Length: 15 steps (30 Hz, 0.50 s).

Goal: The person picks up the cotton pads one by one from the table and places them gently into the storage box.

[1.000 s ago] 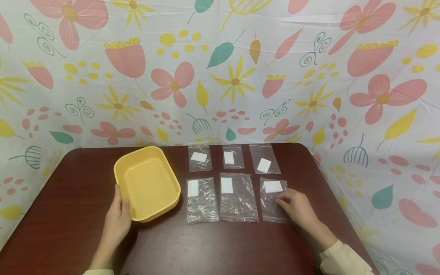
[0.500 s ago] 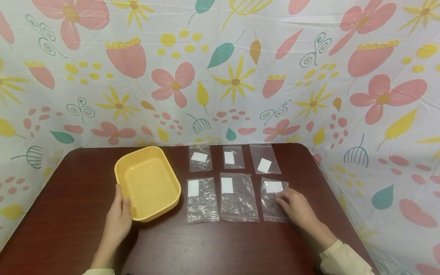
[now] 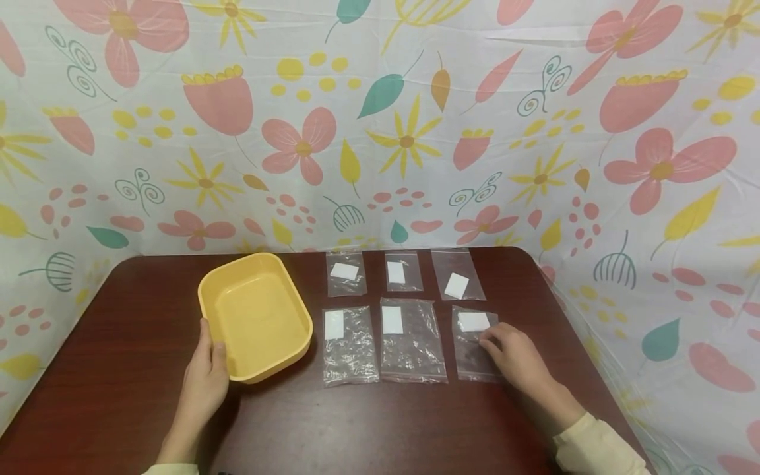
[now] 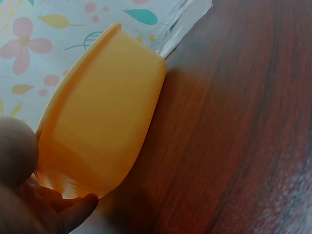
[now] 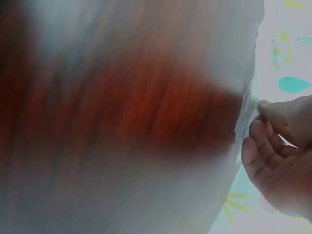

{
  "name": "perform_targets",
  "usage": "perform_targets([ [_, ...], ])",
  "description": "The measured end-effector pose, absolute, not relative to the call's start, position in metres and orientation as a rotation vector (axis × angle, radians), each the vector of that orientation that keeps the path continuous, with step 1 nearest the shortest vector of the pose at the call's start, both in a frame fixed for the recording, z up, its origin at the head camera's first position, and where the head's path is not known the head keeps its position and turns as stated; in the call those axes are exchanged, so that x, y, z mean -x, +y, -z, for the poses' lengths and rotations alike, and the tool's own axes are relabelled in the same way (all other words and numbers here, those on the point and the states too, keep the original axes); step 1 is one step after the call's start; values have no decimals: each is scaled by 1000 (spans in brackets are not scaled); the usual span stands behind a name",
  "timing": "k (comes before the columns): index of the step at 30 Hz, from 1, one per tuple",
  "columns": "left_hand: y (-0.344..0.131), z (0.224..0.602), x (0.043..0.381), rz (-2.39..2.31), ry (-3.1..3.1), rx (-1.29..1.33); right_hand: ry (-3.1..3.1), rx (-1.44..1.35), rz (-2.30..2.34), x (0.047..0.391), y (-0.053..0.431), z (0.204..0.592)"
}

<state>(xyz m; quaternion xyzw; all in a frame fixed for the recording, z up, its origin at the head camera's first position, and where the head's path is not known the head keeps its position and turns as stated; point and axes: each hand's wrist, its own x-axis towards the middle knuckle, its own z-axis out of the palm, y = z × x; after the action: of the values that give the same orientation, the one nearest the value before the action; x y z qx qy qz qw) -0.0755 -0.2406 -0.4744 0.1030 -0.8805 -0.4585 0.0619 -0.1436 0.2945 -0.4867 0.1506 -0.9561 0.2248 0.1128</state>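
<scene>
Head: yellow basin [image 3: 258,323] held at near-left corner by left hand [image 3: 204,379], fingers part-curled round it. Near-row, right-end clear bag [image 3: 472,363] left of right hand [image 3: 519,359], fingertips just below white label [image 3: 474,322]. Counted: six bags on table [image 3: 356,429], six labels, one basin.

Left wrist: fingers at basin's end.

Right wrist: thumb and forefinger pinch bag's film.

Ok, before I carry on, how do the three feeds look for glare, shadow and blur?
Head: mostly sharp, with glints on the clear bags and pale sheen on the table; left wrist: dark shadow beside the lower end of the yellow tub; right wrist: table heavily blurred, right hand clearer.
</scene>
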Motion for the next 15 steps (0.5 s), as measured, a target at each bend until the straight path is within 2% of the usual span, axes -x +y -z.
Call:
perform_targets([
  [15,-242,475,75,1372,-2666,-297,-2727,-485,-631,143,290,458],
])
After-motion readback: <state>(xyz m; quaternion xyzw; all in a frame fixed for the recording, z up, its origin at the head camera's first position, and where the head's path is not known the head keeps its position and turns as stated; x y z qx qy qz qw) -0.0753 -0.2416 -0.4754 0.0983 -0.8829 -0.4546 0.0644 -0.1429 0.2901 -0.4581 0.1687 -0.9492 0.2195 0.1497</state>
